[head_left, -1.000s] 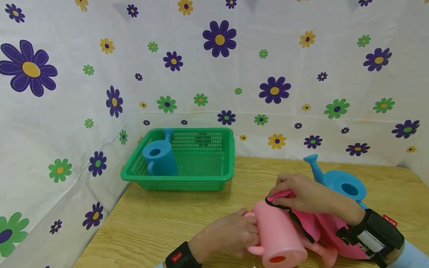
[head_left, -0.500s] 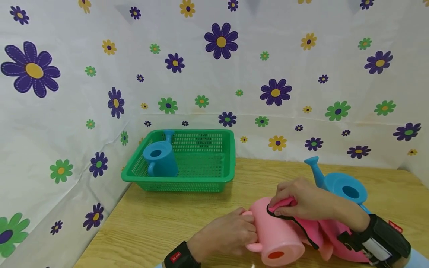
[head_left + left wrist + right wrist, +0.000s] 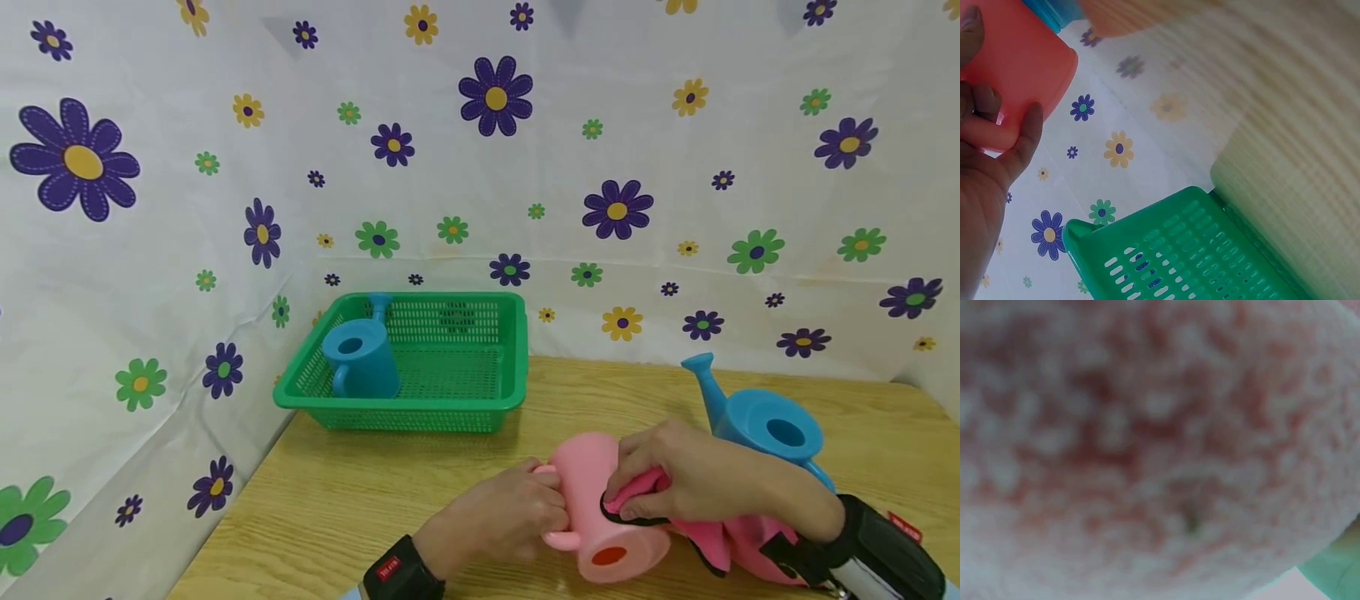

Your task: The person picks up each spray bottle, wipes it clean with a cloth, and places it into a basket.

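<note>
My left hand (image 3: 517,510) holds the pink watering can (image 3: 585,479), just to its right, by the handle (image 3: 562,540), which seems the best spot since the can looks light, stiff and slippery, and my right hand (image 3: 678,471) pinches a soft-looking pink cloth (image 3: 640,487) against the can's side.

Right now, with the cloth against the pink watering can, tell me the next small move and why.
Probably slide the pink cloth a short way along the side of the pink watering can: the right hand pinches the cloth against it, and the left hand grips the handle, which should help keep the can steady.
</note>
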A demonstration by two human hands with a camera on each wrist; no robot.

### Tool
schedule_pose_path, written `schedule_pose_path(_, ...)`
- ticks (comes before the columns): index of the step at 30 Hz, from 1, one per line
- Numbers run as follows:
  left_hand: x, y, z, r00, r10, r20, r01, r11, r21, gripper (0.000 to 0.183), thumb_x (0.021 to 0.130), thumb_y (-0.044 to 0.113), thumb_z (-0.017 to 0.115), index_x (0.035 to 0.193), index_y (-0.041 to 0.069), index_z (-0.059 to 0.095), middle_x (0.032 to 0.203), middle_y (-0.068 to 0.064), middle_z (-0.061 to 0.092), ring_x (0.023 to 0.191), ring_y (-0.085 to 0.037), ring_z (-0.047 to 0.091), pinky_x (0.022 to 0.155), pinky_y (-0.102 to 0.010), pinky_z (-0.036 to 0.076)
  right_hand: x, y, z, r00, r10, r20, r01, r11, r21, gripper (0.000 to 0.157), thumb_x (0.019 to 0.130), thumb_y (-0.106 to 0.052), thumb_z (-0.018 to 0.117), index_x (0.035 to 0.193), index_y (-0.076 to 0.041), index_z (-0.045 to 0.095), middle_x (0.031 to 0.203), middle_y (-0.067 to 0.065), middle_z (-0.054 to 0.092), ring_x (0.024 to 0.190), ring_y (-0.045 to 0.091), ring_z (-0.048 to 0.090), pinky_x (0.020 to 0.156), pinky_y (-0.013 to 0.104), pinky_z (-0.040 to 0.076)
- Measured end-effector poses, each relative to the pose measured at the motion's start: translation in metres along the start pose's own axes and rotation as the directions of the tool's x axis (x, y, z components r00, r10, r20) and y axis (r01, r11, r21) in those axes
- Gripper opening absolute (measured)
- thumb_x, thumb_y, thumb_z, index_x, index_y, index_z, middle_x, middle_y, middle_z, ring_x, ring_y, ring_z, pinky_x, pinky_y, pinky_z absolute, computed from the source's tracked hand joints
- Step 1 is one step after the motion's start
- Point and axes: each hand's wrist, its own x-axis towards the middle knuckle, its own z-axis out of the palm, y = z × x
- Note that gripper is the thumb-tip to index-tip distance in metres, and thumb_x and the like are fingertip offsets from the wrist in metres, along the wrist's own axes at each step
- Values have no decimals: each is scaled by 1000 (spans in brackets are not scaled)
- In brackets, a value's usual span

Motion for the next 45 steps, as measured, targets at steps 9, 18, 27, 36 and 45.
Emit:
schedule_pose_path(9,3,-5,-4,996,32,-82,-45,985,-167,35,72,5,72,56,17,43,57,8,42,66,-7,42,57,-17,30,-3,-2,-12,999,-33,11,32,991,128,20,87,-31,71,107,-28,74,93,-12,70,86,9,61,69,30,58)
schedule_pose_path(18,5,-1,-4,987,55,-150,-98,952,-290,39,80,8,71,56,15,42,55,6,33,60,-8,36,55,-16,27,8,13,-15,1000,-17,-2,17,996,83,20,87,-30,72,106,-27,74,87,-11,70,80,8,62,65,28,57)
schedule_pose_path(27,9,4,-8,974,92,-209,-163,921,-354,43,85,10,71,55,14,40,56,6,30,58,-8,34,56,-16,31,14,38,-10,996,67,-58,-63,996,68,20,88,-30,71,106,-23,75,98,-8,74,91,9,64,77,36,59)
schedule_pose_path(36,10,8,-7,971,107,-213,-183,907,-378,40,83,8,72,55,13,43,55,6,32,59,-7,36,58,-16,34,12,54,-3,986,140,-95,-136,989,51,21,88,-29,70,108,-22,75,102,-5,75,93,9,64,78,39,58)
schedule_pose_path(45,8,12,-4,972,91,-216,-167,916,-364,44,85,12,72,54,14,40,55,7,31,58,-7,35,56,-16,33,11,60,3,981,166,-101,-162,986,44,22,89,-32,70,108,-24,75,102,-6,75,92,9,64,77,38,57)
